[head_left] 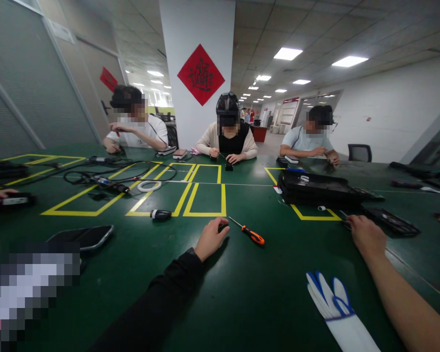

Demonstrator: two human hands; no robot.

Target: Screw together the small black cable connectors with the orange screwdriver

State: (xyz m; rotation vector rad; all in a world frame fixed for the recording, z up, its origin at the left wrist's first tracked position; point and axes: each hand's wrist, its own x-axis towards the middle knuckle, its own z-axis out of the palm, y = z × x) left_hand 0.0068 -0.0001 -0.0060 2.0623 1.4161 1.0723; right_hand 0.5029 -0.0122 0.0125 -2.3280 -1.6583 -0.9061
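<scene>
Your right hand (368, 235) seems to pinch a thin piece (343, 214) near the black tray (317, 188), and such a small piece calls for a steady fingertip grip. Your left hand (210, 239) is half open, fingers loosely bent, with nothing seen in it, just beside one orange-black screwdriver (254, 236); I count also one white-blue glove (346, 325), lying nearer to you.

A black long sleeve (168, 291), creased and bunched toward its snug, dark cuff (195, 254), covers the left forearm down to the wrist, leaving the left hand (211, 239) bare. The right hand (368, 237) and visible right forearm (407, 293) are bare, slim fingers tapering from both palms.
</scene>
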